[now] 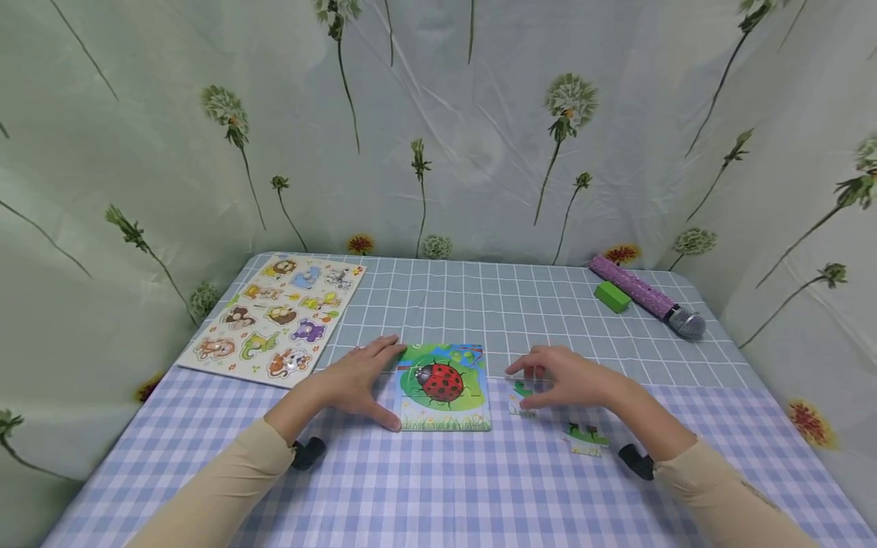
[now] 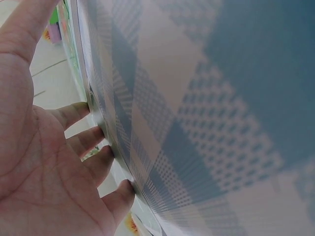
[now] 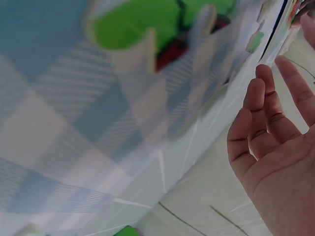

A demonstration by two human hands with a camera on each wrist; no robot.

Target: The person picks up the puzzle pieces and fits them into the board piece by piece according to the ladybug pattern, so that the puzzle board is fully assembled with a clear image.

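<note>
A ladybug puzzle board (image 1: 445,388) lies flat on the checked cloth in the middle of the head view. My left hand (image 1: 356,382) is at its left side, thumb at the lower left corner and fingers spread towards the upper left corner. In the left wrist view, the fingers (image 2: 98,164) reach down to the cloth with nothing gripped. Just right of the board, my right hand (image 1: 565,377) hovers around a small puzzle piece (image 1: 519,396), thumb and loosely bent fingers apart. A second puzzle piece (image 1: 585,439), green with flowers, lies below that hand.
An animal peg puzzle board (image 1: 318,308) lies at the back left. At the back right are a green block (image 1: 612,297) and a glittery purple microphone (image 1: 640,293). A floral curtain (image 1: 473,152) hangs right behind the table.
</note>
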